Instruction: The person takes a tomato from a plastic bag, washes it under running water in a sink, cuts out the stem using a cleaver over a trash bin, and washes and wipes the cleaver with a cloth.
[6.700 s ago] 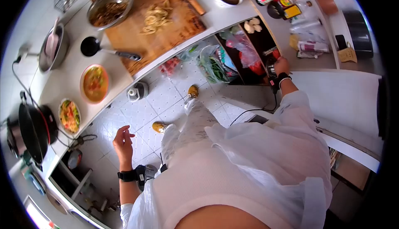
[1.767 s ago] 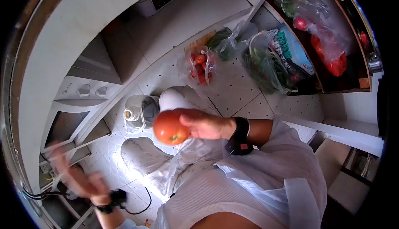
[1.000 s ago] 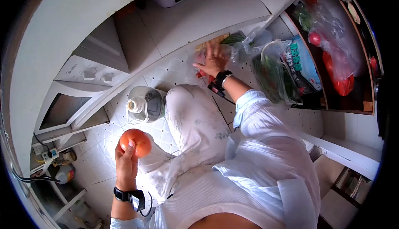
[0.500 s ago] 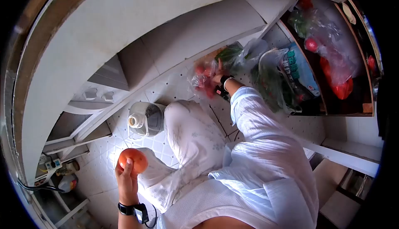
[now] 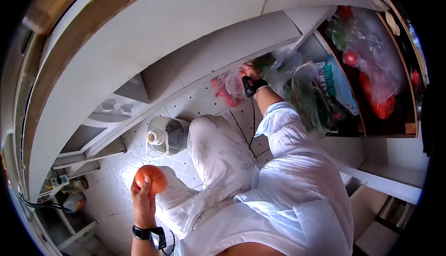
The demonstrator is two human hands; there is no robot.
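A large orange-red tomato (image 5: 151, 179) is gripped by my left hand (image 5: 143, 197), thumb across its near side, above my knee. My right hand (image 5: 250, 71) reaches far forward to the floor by the cabinet base. Its fingers are curled at the edge of a clear plastic bag (image 5: 233, 80), though they are partly hidden. Several small red fruits or vegetables (image 5: 223, 90) show through that bag. Beside this hand, on its right, lies another clear bag with green leaves (image 5: 265, 62). Each wrist wears a black device with a cable.
A big plastic jug (image 5: 168, 135) with an uncapped-looking neck stands left of my knee. On the right are a bag of greens (image 5: 302, 96), a blue printed package (image 5: 338, 86) and a wooden shelf unit (image 5: 367, 133) holding bagged red vegetables (image 5: 382, 99). White cabinet fronts (image 5: 209, 47) curve overhead.
My right hand has turned and its fingers have curled in at the bag, where they were spread before. The bag has shifted a little. My left hand still holds the tomato.
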